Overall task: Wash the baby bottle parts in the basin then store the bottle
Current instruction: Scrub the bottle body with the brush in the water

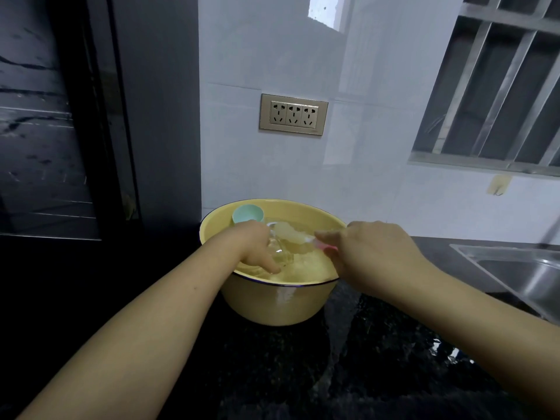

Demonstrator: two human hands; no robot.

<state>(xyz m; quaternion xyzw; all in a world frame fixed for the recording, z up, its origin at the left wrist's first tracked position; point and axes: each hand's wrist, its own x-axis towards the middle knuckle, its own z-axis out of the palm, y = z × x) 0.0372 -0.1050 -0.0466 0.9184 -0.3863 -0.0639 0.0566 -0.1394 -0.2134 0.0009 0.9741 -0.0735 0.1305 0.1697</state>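
Steel sink (515, 268) nearby; bottle (281, 253), perhaps, behind left hand (256, 245).

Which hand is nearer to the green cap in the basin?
Left. The left hand is in front of the green cap; the right hand is farther right, holding a brush.

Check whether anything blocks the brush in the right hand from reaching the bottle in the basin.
Nothing visible does. The left hand grips the clear bottle in the yellow basin, and the brush held by the right hand is just above it. The teal cap lies aside at the far rim.
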